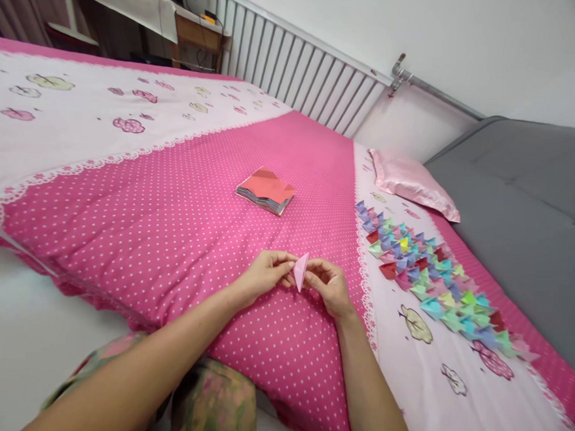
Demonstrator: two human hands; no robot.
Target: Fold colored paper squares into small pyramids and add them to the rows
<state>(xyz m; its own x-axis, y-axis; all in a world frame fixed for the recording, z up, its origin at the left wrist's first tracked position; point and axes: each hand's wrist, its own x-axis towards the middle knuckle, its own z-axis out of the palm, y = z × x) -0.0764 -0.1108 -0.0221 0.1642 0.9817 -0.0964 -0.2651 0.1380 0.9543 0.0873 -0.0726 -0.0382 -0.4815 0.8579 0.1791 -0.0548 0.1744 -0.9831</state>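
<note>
Between my two hands, just above the bed, is a small folded piece of pink paper (300, 273), pointed at top and bottom. My left hand (270, 271) pinches its left side between thumb and fingers. From the other side, my right hand (329, 285) grips it with thumb and fingertips; some fingers are hidden behind the paper. Beyond my hands lies a stack of square paper (266, 189) with a red sheet on top. To the right, rows of folded paper boats (431, 275) in many colours stand close together on the bedspread.
The pink dotted bedspread (185, 202) covers the bed. A pink pillow (412, 181) leans near the grey headboard (530, 193). White radiator bars (298, 59) line the wall, and a desk (196, 35) with a monitor stands at the far left.
</note>
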